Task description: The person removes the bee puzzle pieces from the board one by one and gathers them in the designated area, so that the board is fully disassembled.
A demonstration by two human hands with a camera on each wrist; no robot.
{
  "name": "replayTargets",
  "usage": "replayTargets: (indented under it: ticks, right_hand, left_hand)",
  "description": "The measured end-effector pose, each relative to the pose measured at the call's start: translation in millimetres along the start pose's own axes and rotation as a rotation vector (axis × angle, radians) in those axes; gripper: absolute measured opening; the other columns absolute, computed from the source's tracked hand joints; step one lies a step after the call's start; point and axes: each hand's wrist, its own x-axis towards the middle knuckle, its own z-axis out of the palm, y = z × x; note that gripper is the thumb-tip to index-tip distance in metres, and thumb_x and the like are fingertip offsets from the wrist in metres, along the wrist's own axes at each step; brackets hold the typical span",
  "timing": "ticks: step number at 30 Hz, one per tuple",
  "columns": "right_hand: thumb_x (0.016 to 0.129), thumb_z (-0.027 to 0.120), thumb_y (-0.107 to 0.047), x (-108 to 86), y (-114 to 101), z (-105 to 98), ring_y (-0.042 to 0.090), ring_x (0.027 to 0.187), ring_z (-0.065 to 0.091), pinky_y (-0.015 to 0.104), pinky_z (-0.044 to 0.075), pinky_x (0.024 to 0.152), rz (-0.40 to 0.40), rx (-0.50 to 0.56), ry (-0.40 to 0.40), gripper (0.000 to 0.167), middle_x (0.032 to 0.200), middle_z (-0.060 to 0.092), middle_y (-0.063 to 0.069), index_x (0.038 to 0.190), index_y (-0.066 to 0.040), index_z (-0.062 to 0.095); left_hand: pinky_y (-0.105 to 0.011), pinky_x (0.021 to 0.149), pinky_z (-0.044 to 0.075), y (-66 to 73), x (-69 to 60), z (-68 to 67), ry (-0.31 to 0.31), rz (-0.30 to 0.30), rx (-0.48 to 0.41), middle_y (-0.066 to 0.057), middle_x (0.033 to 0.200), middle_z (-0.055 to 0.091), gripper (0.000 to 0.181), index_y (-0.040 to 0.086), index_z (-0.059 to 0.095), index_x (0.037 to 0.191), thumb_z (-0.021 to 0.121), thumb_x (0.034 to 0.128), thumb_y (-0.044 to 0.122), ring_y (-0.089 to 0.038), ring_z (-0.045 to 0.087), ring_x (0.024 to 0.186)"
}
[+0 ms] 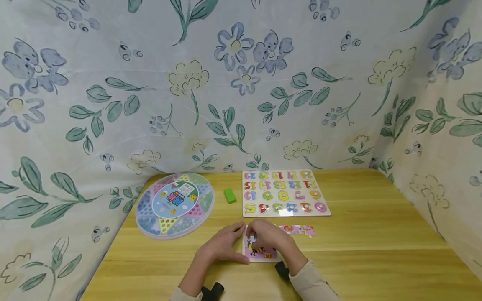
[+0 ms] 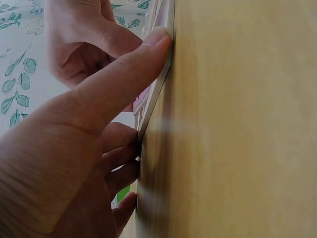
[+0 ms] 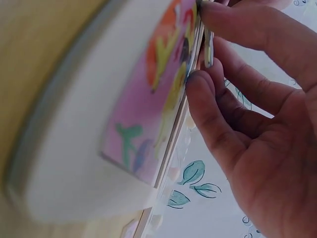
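Note:
A small jigsaw puzzle board point(image 1: 269, 258) with a pink bee picture lies on the table in front of me. My left hand point(image 1: 222, 244) rests along its left side, thumb on the near edge and straightened fingers by the far left corner. Over the picture, my right hand point(image 1: 266, 235) pinches a thin puzzle piece point(image 3: 209, 52), seen edge-on in the right wrist view. Its printed face is hidden. Joined puzzle pieces point(image 1: 297, 229) lie to the right of the board, partly behind the right hand.
Behind the puzzle lies a number board point(image 1: 286, 214) with colourful numerals. A green block point(image 1: 229, 195) sits left of it, and a round Chinese checkers board point(image 1: 175, 205) is at the back left. Floral cloth point(image 1: 241, 104) hangs behind the wooden table point(image 1: 376, 234).

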Motion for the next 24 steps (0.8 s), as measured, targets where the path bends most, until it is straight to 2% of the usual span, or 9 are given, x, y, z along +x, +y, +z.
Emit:
replayTargets:
  ticks: [9,24]
  right_hand:
    - [0.072,0.082,-0.008,0.9,1.4,0.7,0.006,0.074,0.052,0.022,0.048,0.067,-0.012,-0.011,0.014,0.021,0.083,0.063,-0.005,0.091,-0.012,0.073]
    - [0.072,0.082,-0.007,-2.2,3.3,-4.3,0.007,0.072,0.052,0.02,0.047,0.064,0.005,0.107,0.007,0.022,0.082,0.064,-0.001,0.091,-0.009,0.072]
  left_hand:
    - [-0.046,0.119,0.031,0.2,1.7,0.2,-0.002,-0.009,0.014,-0.005,0.161,0.028,0.107,0.011,0.033,0.153,0.073,0.0711,0.067,-0.029,0.031,0.146]
    - [-0.048,0.118,0.031,0.1,0.2,-0.8,-0.025,-0.012,-0.006,-0.005,0.161,0.027,0.107,0.011,0.031,0.153,0.072,0.072,0.067,-0.03,0.03,0.147]
